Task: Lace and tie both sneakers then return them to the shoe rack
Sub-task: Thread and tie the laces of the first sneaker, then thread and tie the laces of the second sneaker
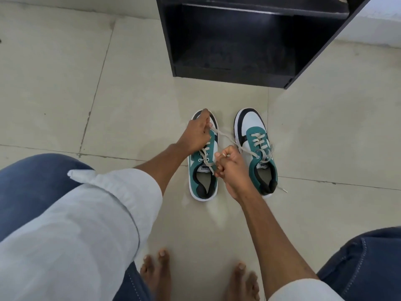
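- I see a floor [54, 83] of large pale beige tiles, glossy enough to carry soft reflections, with thin dark grout lines crossing it.
- A few small dark specks and scuffs sit along the grout joints on my left.
- At the top of my view stands a black shelf unit [238, 77], resting directly on the tiles; its lower compartment is open and dark inside.
- A pale wall [377, 20] shows past the unit's right edge.
- The light is even and diffuse, and shadows on the tiles are faint.
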